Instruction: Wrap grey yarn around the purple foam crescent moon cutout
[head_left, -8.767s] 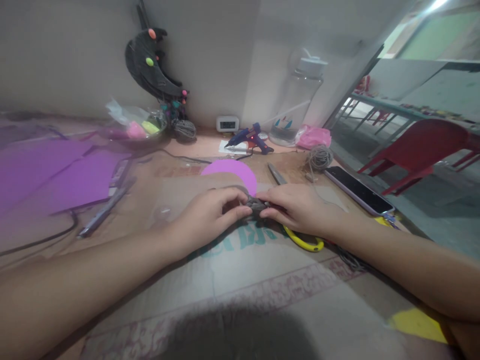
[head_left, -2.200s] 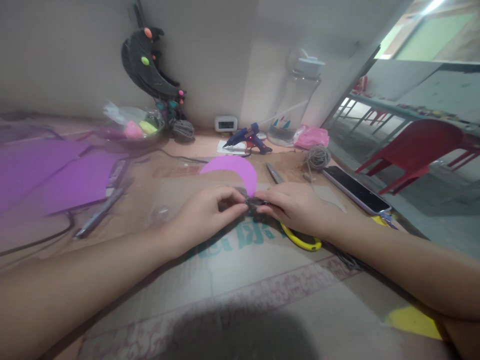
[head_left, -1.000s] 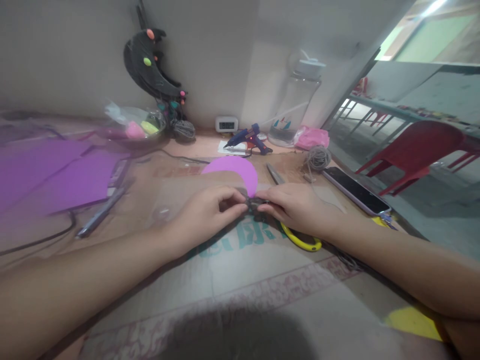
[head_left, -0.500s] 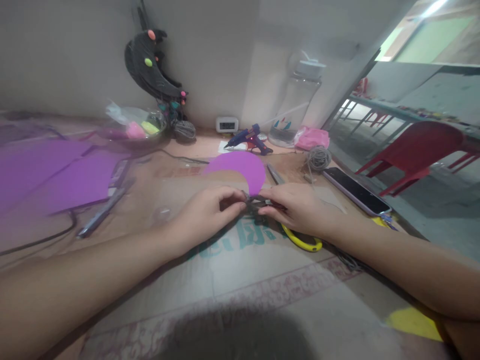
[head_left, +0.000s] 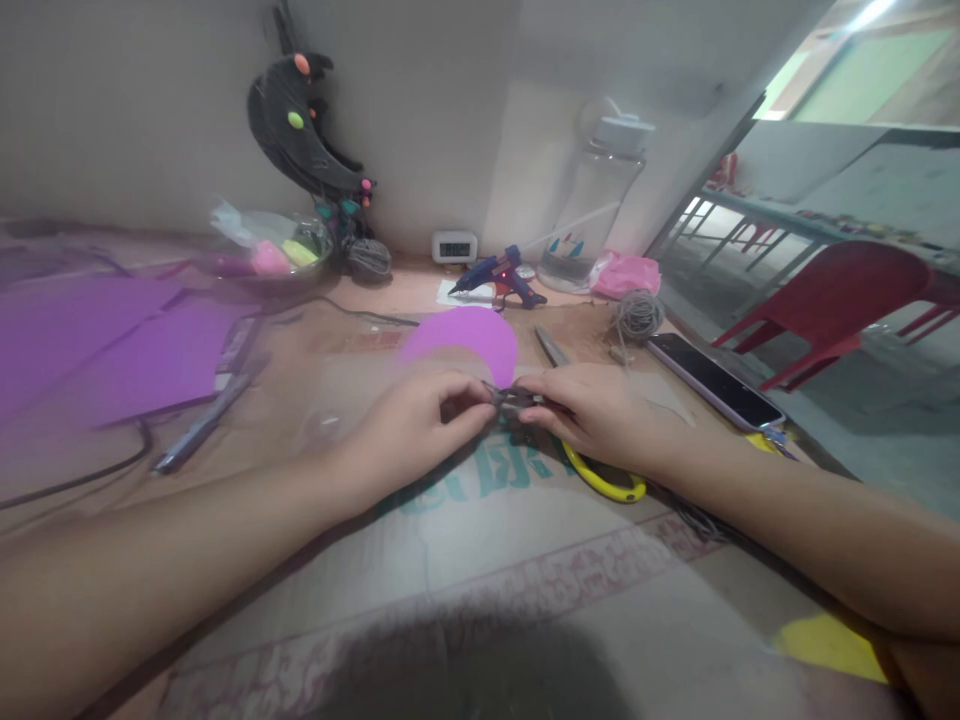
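A purple crescent cutout [head_left: 491, 335] lies in front of me, its near tip between my two hands. My left hand [head_left: 424, 425] pinches at that tip with thumb and index finger. Opposite it, my right hand [head_left: 600, 412] is closed in a pinch on grey yarn [head_left: 513, 398] gathered around the tip; the fingers partly hide it. Under the right hand lie scissors with yellow handles [head_left: 604, 482], their blade [head_left: 551, 346] pointing away from me. A ball of grey yarn [head_left: 637, 315] sits beyond the right hand.
A blue glue gun [head_left: 499, 275], a small digital clock [head_left: 454, 247] and a clear bottle [head_left: 596, 210] stand by the wall. On the right is a phone [head_left: 712, 380]. Purple sheets [head_left: 112, 330], a cutter knife [head_left: 202, 425] and a bowl [head_left: 262, 280] occupy the left.
The purple crescent has shifted slightly to the left. My right fingertips have moved a little at the crescent's tip, while my left hand stays nearly in place.
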